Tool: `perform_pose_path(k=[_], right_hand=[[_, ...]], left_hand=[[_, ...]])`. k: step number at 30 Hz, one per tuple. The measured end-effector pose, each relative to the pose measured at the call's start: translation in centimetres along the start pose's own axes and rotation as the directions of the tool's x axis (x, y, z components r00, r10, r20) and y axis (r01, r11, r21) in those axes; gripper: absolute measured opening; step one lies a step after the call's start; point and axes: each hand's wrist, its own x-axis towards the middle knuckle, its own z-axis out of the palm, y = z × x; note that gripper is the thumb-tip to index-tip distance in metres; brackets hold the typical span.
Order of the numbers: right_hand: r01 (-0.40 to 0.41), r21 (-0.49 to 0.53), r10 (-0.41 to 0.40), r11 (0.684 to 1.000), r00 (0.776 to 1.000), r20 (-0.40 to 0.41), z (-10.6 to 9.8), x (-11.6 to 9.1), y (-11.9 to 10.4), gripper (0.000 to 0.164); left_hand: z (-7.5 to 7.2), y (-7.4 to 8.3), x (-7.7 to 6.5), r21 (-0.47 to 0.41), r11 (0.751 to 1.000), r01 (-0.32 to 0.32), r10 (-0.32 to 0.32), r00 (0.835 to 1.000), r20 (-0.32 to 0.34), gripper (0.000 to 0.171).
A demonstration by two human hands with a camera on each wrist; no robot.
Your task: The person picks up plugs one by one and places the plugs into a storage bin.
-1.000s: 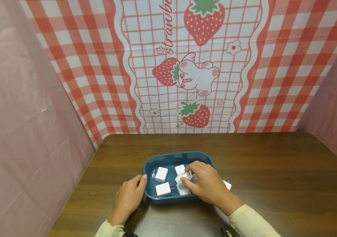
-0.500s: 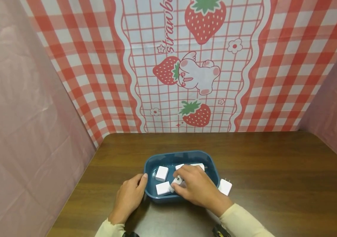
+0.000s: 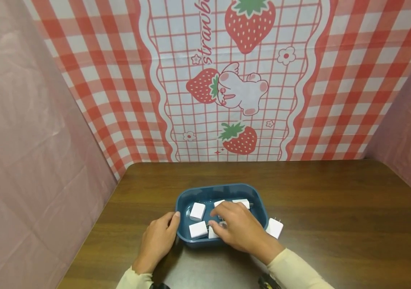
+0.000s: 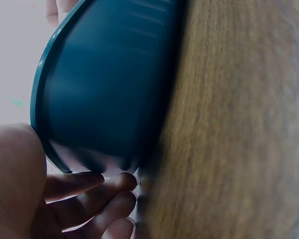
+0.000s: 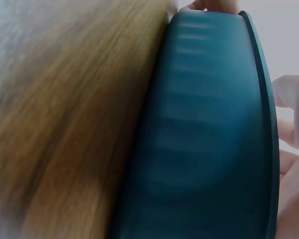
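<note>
A dark blue plastic bin (image 3: 223, 190) sits on the table with several white wall chargers (image 3: 197, 211) inside. My left hand (image 3: 157, 241) holds the bin's left end, its thumb at the rim; in the left wrist view, the fingers (image 4: 114, 186) curl against the outer wall. My right hand (image 3: 239, 228) reaches over the bin's front right side. Its thumb and index finger are apart, with no charger visible between them. One charger (image 3: 213, 233) lies just below the right thumb, beside another charger (image 3: 198, 230) at the front. The right hand partly hides the chargers behind it.
Another white charger (image 3: 275, 228) lies on the wooden table (image 3: 335, 224) outside the bin's right end, prongs pointing away. A red and white strawberry-print cloth (image 3: 241, 92) hangs behind the table. Pink cloth (image 3: 39, 160) hangs at the left side.
My right hand has moved left with a charger, lowered it into the front of the bin and let go. The left hand has stayed at the bin's left end.
</note>
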Motion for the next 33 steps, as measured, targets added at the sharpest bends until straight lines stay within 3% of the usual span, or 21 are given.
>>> perform_pose_path(k=[11, 23, 33], right_hand=[[-0.09, 0.04, 0.089, 0.995, 0.996, 0.028, -1.8, -1.1, 0.4, 0.008], [-0.119, -0.086, 0.109, 0.989, 0.987, -0.119, -4.8, -3.3, 2.3, 0.01], [-0.306, -0.177, 0.257, 0.935, 0.932, -0.256, -6.9, -5.7, 3.3, 0.007]], left_hand=[[0.1, -0.2, 0.0, 0.003, 1.0, 0.004, -0.004, 1.0, -0.008, 0.034], [0.1, -0.2, 0.0, 0.002, 1.0, 0.011, -0.011, 1.0, -0.006, 0.034], [0.1, -0.1, 0.0, -0.008, 1.0, -0.008, 0.008, 1.0, -0.001, 0.034]])
